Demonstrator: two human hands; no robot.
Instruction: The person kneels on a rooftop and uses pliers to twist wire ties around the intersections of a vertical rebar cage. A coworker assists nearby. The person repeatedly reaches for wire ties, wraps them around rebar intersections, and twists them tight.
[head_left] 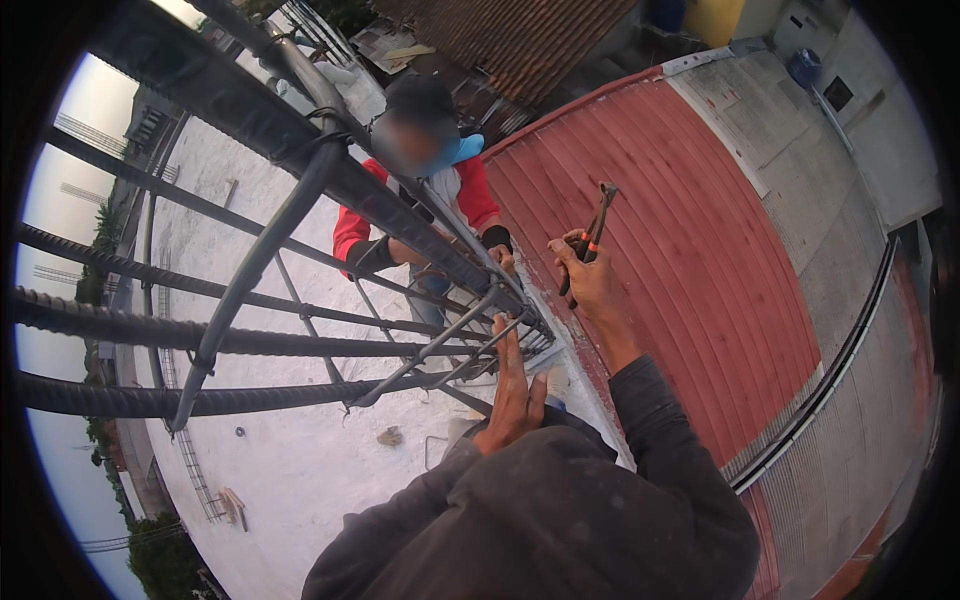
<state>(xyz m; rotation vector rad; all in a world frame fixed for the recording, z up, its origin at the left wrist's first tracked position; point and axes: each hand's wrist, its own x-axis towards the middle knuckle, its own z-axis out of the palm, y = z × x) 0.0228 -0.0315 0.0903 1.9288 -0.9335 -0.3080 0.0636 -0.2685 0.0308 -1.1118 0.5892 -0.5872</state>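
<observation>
A tall column cage of ribbed steel rebar (pixel 262 343) with bent stirrups (pixel 262 250) rises in front of me and leans across the left of the view. My left hand (pixel 512 400) rests against the cage's bars, fingers stretched out and thumb apart, with nothing visibly gripped. Out to the right of the cage, my right hand (pixel 592 283) is closed round the dark handles of a pair of pincers (pixel 600 218) with orange bands. The pincers' jaws point up and away from the steel. Across the cage, a co-worker's hand (pixel 502 258) is at the bars.
The co-worker (pixel 470 190), in red and white sleeves and a dark cap, stands close behind the bars. A pale rooftop slab (pixel 300 480) spreads to the left. Beyond the slab's edge on the right lies a red corrugated roof (pixel 690 250), with grey roofing (pixel 840 300) past it.
</observation>
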